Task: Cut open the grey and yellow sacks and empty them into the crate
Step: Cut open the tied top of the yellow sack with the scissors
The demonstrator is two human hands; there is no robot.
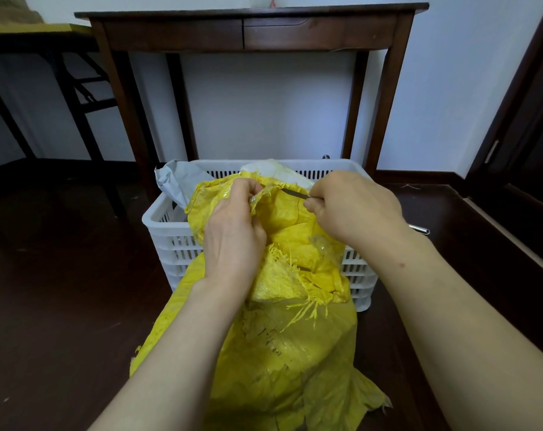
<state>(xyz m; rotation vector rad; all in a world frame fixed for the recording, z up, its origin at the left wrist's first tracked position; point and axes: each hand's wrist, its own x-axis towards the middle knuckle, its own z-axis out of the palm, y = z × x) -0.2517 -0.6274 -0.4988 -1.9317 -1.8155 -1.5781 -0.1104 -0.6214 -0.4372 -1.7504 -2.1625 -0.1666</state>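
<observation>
A yellow woven sack (282, 343) leans against the front of a white slatted crate (167, 231), its frayed top over the crate's rim. My left hand (233, 228) pinches the sack's taped top edge. My right hand (354, 206) grips a thin metal blade (295, 193) whose tip points left at that pinched edge. A grey sack (177, 181) lies crumpled in the crate's back left corner. A white bag (276, 171) shows inside the crate behind the yellow sack.
A dark wooden table (251, 29) stands against the white wall right behind the crate. A folding table (30, 38) is at the far left. A small metal object (419, 229) lies on the dark floor right of the crate. A dark door frame (512, 135) rises at the right.
</observation>
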